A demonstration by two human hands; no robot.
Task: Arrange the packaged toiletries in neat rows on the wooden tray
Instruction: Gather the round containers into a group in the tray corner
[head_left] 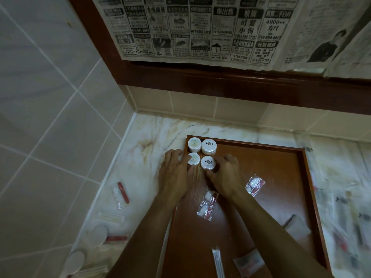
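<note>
A reddish wooden tray [281, 161] lies on the marble counter. In its far left corner stand several round white wrapped soaps in two rows: two at the back [194, 144] [209, 146] and two in front. My left hand [174, 171] holds the front left soap [194, 158], its thumb beside it and its fingers over the tray's left rim. My right hand [224, 173] grips the front right soap [208, 162] between thumb and fingers. Clear packets with red and white contents [255, 184] [206, 205] lie loose on the tray behind my hands.
A thin clear packet [217, 261] and a flat sachet [249, 263] lie at the tray's near end. More packets [121, 194] and round soaps [98, 235] sit on the counter to the left; blurred packets [349, 213] on the right. Tiled wall and newspaper-covered mirror stand behind.
</note>
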